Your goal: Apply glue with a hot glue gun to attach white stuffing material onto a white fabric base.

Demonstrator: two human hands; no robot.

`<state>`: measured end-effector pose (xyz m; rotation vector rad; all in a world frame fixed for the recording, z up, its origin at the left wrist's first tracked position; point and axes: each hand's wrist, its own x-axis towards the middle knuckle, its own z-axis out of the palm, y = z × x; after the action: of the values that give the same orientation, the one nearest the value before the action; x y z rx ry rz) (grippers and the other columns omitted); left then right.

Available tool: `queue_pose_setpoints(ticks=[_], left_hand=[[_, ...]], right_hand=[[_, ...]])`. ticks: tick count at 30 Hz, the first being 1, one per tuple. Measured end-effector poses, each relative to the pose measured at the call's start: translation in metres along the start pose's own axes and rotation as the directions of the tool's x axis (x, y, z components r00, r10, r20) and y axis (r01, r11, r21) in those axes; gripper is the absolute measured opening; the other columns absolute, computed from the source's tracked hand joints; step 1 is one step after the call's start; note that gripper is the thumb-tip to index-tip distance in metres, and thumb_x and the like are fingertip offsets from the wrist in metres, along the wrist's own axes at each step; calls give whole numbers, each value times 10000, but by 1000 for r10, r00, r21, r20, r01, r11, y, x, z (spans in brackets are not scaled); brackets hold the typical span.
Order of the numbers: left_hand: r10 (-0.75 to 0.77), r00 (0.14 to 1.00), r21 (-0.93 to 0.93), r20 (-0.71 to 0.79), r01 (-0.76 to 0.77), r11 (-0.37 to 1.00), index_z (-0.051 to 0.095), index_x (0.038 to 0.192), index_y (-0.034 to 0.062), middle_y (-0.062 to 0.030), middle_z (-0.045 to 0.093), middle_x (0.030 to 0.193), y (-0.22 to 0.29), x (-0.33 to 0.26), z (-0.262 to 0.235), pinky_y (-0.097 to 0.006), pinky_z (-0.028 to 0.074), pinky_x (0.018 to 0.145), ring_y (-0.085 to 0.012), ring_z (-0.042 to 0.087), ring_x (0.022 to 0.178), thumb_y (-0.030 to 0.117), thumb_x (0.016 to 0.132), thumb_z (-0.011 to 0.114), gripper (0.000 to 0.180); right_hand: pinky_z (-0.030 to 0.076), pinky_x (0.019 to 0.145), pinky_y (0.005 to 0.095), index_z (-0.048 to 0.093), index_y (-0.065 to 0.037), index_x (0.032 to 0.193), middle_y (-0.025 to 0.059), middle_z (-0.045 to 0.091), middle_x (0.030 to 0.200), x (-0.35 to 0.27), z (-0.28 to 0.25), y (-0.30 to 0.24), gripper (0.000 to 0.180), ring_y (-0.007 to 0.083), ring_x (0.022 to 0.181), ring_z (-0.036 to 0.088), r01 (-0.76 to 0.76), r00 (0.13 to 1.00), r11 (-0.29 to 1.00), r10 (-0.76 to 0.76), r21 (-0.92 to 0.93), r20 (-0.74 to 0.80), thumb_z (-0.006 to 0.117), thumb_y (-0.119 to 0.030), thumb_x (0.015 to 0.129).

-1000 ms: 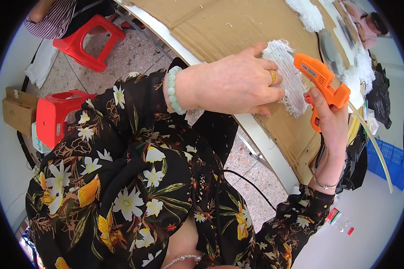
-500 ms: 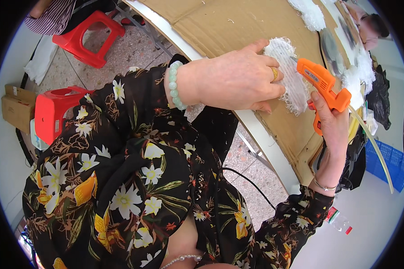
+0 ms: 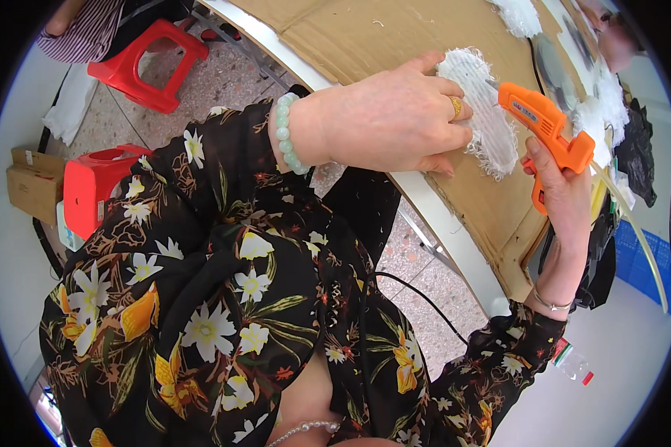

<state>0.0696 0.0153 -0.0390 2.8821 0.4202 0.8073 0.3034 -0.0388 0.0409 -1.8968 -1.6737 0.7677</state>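
Observation:
My left hand (image 3: 391,115) presses flat on a white fringed oval piece (image 3: 481,108) that lies on brown cardboard (image 3: 365,33) covering the table. It wears a gold ring and a pale green bead bracelet. My right hand (image 3: 563,197) grips an orange glue gun (image 3: 544,123), whose nozzle points at the upper right edge of the white piece. A clear glue stick (image 3: 634,231) trails from the back of the gun.
More white fringed pieces (image 3: 518,15) lie farther up the cardboard. Two red plastic stools (image 3: 138,63) and a small cardboard box (image 3: 30,186) stand on the tiled floor to my left. A black cord (image 3: 417,294) runs past my lap. A blue crate (image 3: 645,261) sits at right.
The glue gun has shifted slightly along the edge of the white piece. My left hand stays pressed on it.

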Motion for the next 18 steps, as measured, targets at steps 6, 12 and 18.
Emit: queue_pose_setpoints(ticks=[6, 12, 18], left_hand=[[6, 1000, -3, 1, -6, 1000, 578, 1016, 85, -52, 575, 1095, 1, 2, -1, -499, 311, 1020, -217, 517, 1074, 323, 744, 668, 373], [-4, 1000, -25, 1, 4, 1000, 572, 1019, 82, -48, 570, 1071, 1, 1, -1, -503, 323, 1009, -224, 517, 1069, 318, 744, 670, 375], [-1, 1000, -29, -9, 1, 1000, 569, 1013, 83, -42, 568, 1053, 0, 0, -1, -503, 326, 1002, -222, 516, 1065, 301, 742, 674, 363]], right_hand=[[424, 631, 226, 575, -22, 1011, 21, 582, 763, 9, 4, -4, 321, 84, 678, 536, 4, 1000, 1000, -4, -11, 10, 654, -283, 841], [421, 619, 228, 574, -25, 995, 10, 563, 743, 11, 3, -5, 310, 82, 662, 521, 22, 999, 1000, -22, -13, 44, 647, -287, 846], [417, 614, 224, 564, -39, 923, 1, 547, 727, 3, -1, -10, 312, 80, 661, 520, -36, 999, 998, 36, -46, 16, 652, -326, 838]])
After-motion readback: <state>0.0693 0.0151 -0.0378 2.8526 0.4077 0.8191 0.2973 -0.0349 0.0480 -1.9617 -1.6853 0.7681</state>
